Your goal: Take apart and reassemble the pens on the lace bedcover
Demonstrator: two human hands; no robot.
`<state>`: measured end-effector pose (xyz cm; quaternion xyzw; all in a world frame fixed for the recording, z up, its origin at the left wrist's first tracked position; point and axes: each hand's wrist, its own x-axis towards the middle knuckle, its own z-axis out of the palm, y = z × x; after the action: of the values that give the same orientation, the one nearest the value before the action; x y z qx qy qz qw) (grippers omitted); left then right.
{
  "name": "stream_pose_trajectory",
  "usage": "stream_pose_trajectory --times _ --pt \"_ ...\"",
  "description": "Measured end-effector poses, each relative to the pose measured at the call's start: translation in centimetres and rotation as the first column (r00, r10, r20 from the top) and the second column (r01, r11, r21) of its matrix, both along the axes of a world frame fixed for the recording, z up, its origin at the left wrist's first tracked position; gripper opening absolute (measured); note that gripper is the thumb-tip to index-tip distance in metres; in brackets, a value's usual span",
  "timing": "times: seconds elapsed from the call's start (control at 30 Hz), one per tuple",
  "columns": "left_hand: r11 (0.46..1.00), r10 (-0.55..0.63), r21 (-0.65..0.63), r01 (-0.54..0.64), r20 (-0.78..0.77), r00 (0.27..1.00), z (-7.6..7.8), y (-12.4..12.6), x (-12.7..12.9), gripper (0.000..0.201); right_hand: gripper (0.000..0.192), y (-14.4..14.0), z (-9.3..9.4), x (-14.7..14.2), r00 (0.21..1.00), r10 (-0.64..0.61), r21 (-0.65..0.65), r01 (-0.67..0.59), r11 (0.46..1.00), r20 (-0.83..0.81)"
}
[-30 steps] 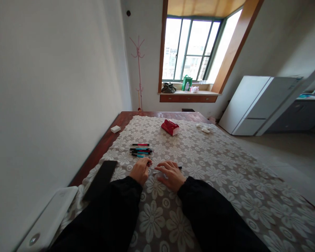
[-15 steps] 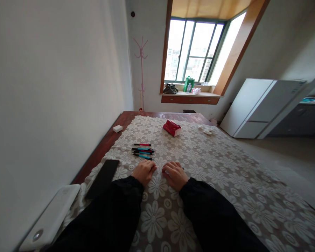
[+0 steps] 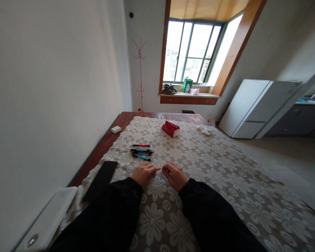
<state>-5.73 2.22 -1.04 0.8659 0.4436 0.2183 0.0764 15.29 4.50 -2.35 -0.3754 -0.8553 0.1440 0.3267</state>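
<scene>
My left hand (image 3: 145,173) rests low over the flowered tablecloth (image 3: 154,218), palm down. Its index finger stretches to the right, almost to the fingertips of my right hand (image 3: 174,175); whether they touch, I cannot tell. The right hand's fingers are curled together. A small dark tip pokes out past its far side, seemingly the end of a pen-like thing mostly hidden in the grip. Just beyond my left hand lie several pens (image 3: 141,153), blue and black, bunched together. A red and black pen (image 3: 141,145) lies apart behind them.
A red tissue pack (image 3: 170,128) sits farther back, with crumpled white tissues (image 3: 204,131) to its right. At left are a black tablet-like slab (image 3: 101,180), a long white device (image 3: 46,218) and a small white box (image 3: 116,129). A wall borders the table's left side.
My left hand has shifted right, and its index finger has straightened toward my right hand. The right hand stays nearly in place, fingers curled. The view has tilted slightly.
</scene>
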Motion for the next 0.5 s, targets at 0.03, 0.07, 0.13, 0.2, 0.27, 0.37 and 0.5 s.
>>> stream_pose_trajectory --times 0.03,0.07,0.13,0.2,0.27,0.37,0.5 --pt "1.0 -0.002 0.003 0.002 0.004 1.0 -0.03 -0.02 0.01 0.034 0.007 0.01 -0.08 -0.04 1.0 0.015 -0.007 -0.015 1.0 -0.012" --pt "1.0 -0.003 0.006 0.003 0.008 1.0 -0.08 -0.03 0.02 0.034 0.006 0.01 -0.14 -0.07 0.999 0.027 -0.018 -0.028 0.999 -0.026" --pt "1.0 0.001 0.013 -0.001 0.014 1.0 -0.15 -0.09 0.09 0.034 0.005 -0.03 -0.2 -0.15 0.997 0.036 -0.045 -0.039 0.998 -0.061" --pt "1.0 0.01 0.018 -0.01 0.014 1.0 -0.14 -0.18 0.19 0.031 0.003 -0.09 -0.18 -0.22 0.995 0.021 -0.08 -0.029 0.996 -0.101" --pt "1.0 0.016 0.017 -0.016 0.017 1.0 -0.03 -0.29 0.32 0.027 0.002 -0.16 -0.13 -0.28 0.99 -0.002 -0.119 -0.015 0.993 -0.138" --pt "1.0 0.014 0.014 -0.014 0.027 1.0 0.18 -0.43 0.48 0.023 0.005 -0.28 -0.02 -0.37 0.984 -0.023 -0.167 -0.007 0.986 -0.178" --pt "0.999 -0.006 0.04 0.006 0.003 1.0 0.38 -0.51 0.59 0.021 0.005 -0.51 0.35 -0.54 0.976 -0.01 -0.21 -0.037 0.977 -0.218"
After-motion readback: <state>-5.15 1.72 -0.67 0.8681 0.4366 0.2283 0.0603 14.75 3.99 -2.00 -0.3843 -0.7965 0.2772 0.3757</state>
